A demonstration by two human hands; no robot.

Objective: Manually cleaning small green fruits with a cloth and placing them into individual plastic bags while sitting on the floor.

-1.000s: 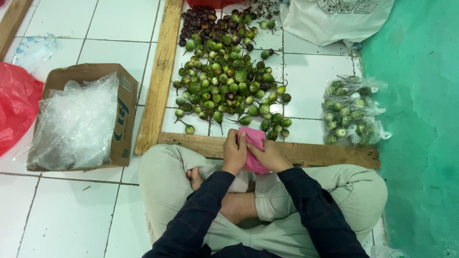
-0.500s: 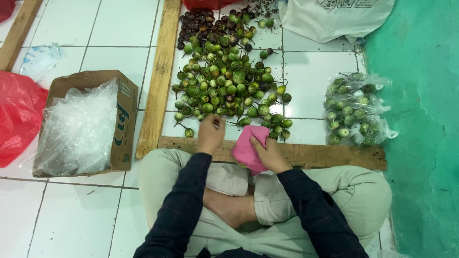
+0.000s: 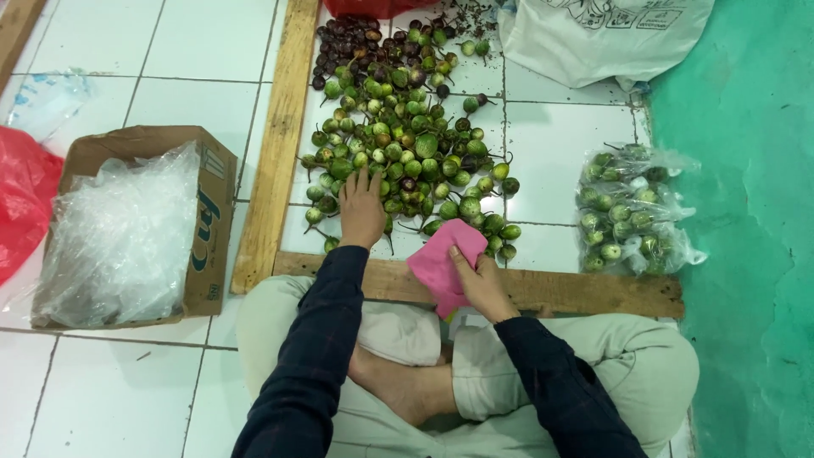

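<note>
Left hand point(image 3: 362, 212), fingers spread, is resting on the near edge of the green fruit pile point(image 3: 407, 144); right hand point(image 3: 479, 284) is pinching a pink bag point(image 3: 441, 263) just beside it.

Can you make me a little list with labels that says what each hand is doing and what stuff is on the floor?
Left hand: left hand spread flat on the pile of small round green fruits
Right hand: right hand holding a pink cloth
Frame: pale wooden planks edging the pile
Left side: brown cardboard box full of clear plastic bags, red plastic bag
Right side: clear bag of green fruits, white sack
Floor: white tiles
</note>
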